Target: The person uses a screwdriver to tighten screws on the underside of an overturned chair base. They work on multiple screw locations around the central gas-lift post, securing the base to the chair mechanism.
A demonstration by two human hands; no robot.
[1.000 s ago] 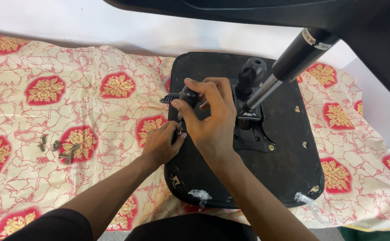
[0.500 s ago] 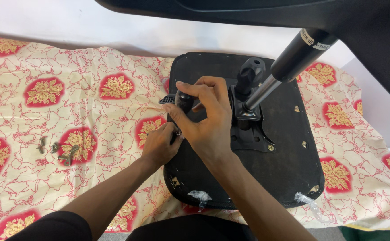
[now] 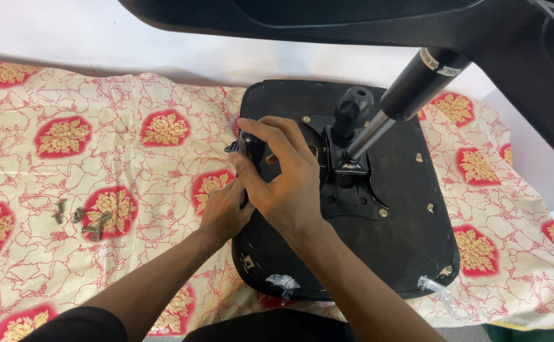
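Hands (image 3: 258, 190) grip black lever (image 3: 250, 147) | left fingers hidden | seat base (image 3: 378, 253)

Two bare forearms enter from the near edge, no watch, rings or gloves seen, left hand (image 3: 225, 212) and right hand (image 3: 286, 180) bare with short nails, a black sleeve (image 3: 77, 324) covering the left upper arm at near left, and dark clothing along the near edge.
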